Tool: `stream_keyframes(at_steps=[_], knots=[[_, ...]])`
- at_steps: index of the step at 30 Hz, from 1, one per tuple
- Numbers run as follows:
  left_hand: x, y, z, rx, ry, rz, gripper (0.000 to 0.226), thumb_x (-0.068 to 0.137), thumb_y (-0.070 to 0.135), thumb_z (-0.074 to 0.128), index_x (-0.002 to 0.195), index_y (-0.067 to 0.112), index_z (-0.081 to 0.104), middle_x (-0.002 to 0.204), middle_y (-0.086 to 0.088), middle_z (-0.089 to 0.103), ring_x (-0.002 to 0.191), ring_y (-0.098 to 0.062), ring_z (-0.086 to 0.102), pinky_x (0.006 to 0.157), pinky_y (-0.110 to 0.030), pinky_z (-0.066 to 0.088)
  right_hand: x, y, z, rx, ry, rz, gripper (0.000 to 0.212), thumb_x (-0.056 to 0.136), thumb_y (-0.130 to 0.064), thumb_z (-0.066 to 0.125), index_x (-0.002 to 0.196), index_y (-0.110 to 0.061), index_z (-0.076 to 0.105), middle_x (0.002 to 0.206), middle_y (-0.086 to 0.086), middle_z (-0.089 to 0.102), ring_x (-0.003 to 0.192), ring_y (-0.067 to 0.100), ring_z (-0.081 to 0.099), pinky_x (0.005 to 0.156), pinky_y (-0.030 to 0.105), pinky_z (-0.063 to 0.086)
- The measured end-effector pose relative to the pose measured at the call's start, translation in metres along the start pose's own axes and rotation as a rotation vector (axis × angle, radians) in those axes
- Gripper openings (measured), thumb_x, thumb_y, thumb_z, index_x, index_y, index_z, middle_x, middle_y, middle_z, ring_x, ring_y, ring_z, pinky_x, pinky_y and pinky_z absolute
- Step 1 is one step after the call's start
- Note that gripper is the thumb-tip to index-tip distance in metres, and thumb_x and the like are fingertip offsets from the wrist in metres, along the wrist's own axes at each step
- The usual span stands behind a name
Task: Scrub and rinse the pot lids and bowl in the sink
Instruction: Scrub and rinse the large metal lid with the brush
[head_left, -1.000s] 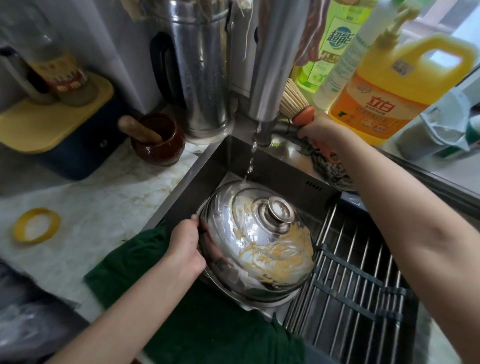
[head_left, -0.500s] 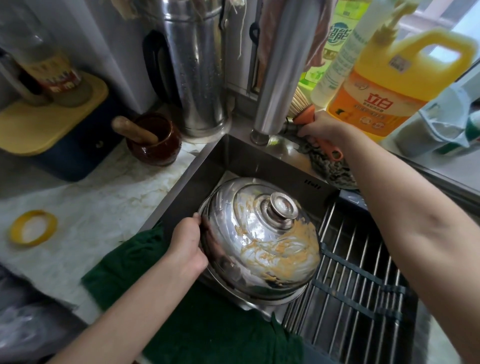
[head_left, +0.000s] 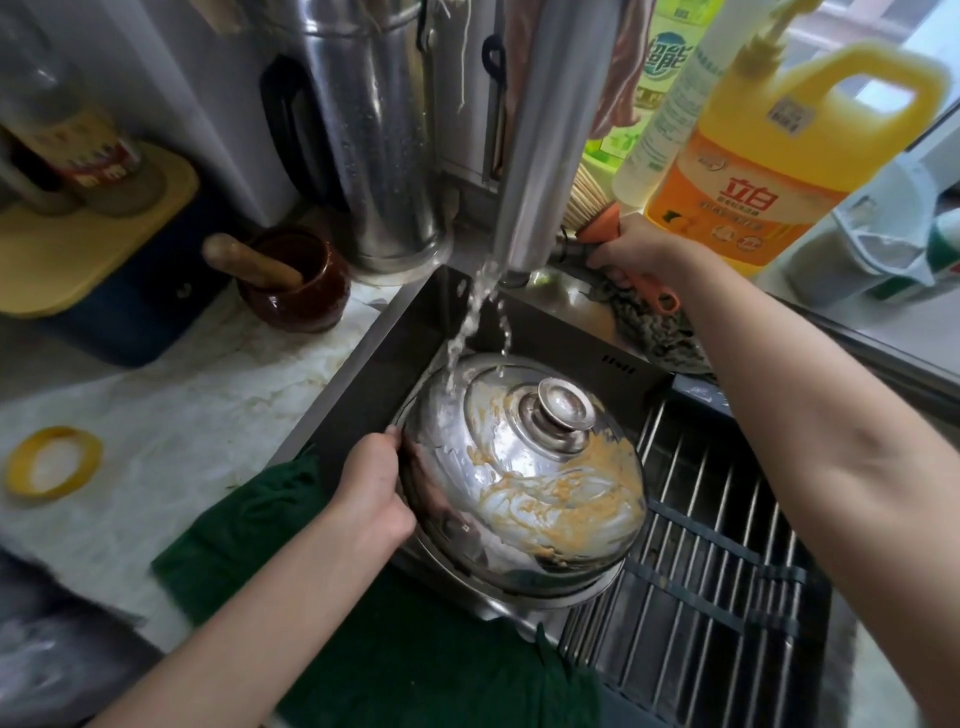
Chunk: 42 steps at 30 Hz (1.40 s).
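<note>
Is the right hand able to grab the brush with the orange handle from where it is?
Probably yes. The right hand is at the tap lever, right against the brush, whose orange handle pokes out beside its fingers. Nothing lies between them. The left hand is busy holding the lid.

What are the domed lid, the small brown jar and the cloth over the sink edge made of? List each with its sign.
Domed lid: polished metal, likely stainless steel; it mirrors the left hand gripping its rim.
Small brown jar: probably glazed ceramic; dark and glossy.
Cloth: soft fabric, matte dark green, draping in folds.
</note>
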<state>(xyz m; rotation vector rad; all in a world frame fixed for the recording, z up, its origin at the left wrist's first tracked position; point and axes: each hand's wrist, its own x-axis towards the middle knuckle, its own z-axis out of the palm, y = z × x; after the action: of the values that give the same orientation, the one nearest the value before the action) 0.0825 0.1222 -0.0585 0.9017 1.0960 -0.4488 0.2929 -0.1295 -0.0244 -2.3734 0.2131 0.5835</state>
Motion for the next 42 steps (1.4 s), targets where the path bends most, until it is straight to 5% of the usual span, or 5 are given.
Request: stream_keyframes(at_steps=[14,18,23,32,42], knots=[[0.010,-0.002,0.005,-0.012,0.077,-0.007,0.034,0.100,0.024,0.031,0.095,0.015,0.063,0.096,-0.012,0.062,0.080,-0.028,0.058,0.078,-0.042,0.046,-0.068,-0.010,0.012,0.097,0.241,-0.042,0.082,0.087,-0.048,0.062,0.149,-0.016,0.020,0.142,0.010,0.043,0.116,0.028,0.050,0.086,0.030,0.041],[0.025,-0.002,0.002,0.032,0.161,0.028,0.039,0.091,0.014,0.029,0.110,0.005,0.063,0.110,-0.017,0.064,0.090,-0.032,0.062,0.080,-0.042,0.052,-0.129,-0.003,0.041,0.138,0.142,-0.029,0.085,0.084,-0.053,0.062,0.149,-0.036,0.008,0.123,0.005,0.051,0.072,0.018,0.061,0.045,0.025,0.047],[0.044,0.007,-0.008,0.036,0.231,0.077,0.040,0.090,0.009,0.030,0.116,0.004,0.061,0.110,-0.016,0.064,0.091,-0.032,0.064,0.076,-0.043,0.057,-0.179,-0.008,0.097,0.025,-0.091,-0.043,0.062,0.087,-0.058,0.053,0.142,-0.045,0.027,0.117,-0.004,0.059,0.086,0.014,0.061,0.075,0.036,0.054],[0.068,0.011,-0.013,0.032,0.317,0.139,0.035,0.099,0.020,0.036,0.120,0.000,0.055,0.113,-0.016,0.063,0.102,-0.033,0.062,0.092,-0.046,0.051,-0.152,-0.034,0.183,-0.484,0.090,-0.180,0.054,0.086,-0.033,0.054,0.136,-0.025,0.035,0.141,0.006,0.033,0.093,0.035,0.061,0.063,0.031,0.035],[0.096,-0.005,-0.030,0.245,0.263,0.211,0.031,0.101,0.029,0.032,0.111,0.009,0.054,0.121,-0.014,0.059,0.107,-0.033,0.058,0.096,-0.049,0.047,-0.149,-0.027,0.222,-0.524,0.017,-0.228,0.046,0.095,-0.028,0.042,0.141,-0.029,0.041,0.122,0.004,0.048,0.088,0.036,0.062,0.063,0.037,0.045]])
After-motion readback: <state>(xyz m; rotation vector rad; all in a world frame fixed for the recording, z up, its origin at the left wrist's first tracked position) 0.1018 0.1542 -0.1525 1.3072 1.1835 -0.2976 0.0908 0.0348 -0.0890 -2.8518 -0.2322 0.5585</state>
